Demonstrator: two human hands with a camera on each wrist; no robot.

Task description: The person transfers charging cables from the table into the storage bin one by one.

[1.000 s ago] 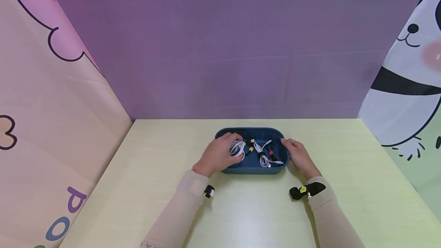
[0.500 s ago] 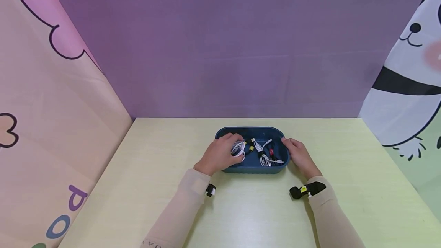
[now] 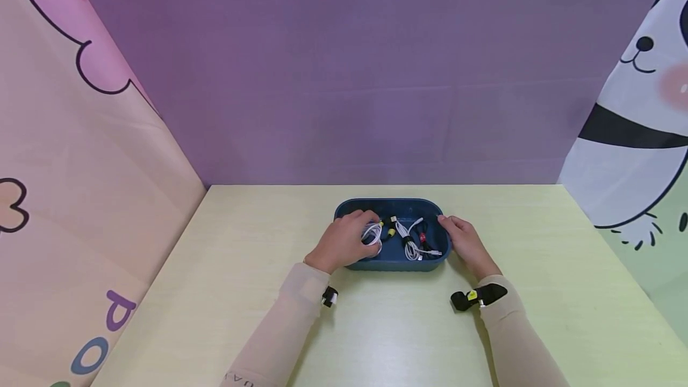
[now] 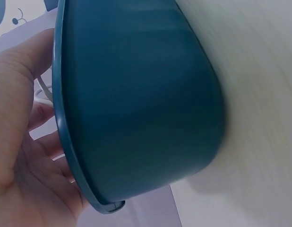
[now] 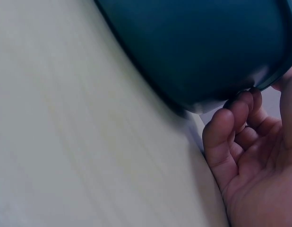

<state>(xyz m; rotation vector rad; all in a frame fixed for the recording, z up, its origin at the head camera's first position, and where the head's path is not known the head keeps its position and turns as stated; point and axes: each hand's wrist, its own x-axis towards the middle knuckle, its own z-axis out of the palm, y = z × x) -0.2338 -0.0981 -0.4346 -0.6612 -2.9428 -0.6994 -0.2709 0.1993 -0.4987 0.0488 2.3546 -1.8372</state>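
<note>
A dark blue oblong bin (image 3: pixel 398 266) holds several bundled cables. My left hand (image 3: pixel 343 241) reaches over its left end, thumb and fingers curled about a coiled white cable (image 3: pixel 372 234). In the left wrist view a bit of that cable (image 4: pixel 44 90) shows behind the bin's rim; the fingertips are partly hidden. My right hand (image 3: pixel 469 245) grips the right end of the bin, thumb at the rim and fingers (image 5: pixel 219 127) bent against the outer wall. Between the hands lie another white cable bundle (image 3: pixel 411 249), a black-and-yellow plug piece (image 3: pixel 391 233) and a dark cable with a red band (image 3: pixel 423 237).
The bin stands on a pale wooden table (image 3: pixel 398 327), near its back edge. A purple cloth (image 3: pixel 344 76) hangs behind, with printed cloths at the left (image 3: pixel 97 196) and right (image 3: pixel 634 154). Small black wrist cameras (image 3: pixel 478 297) sit on both sleeves.
</note>
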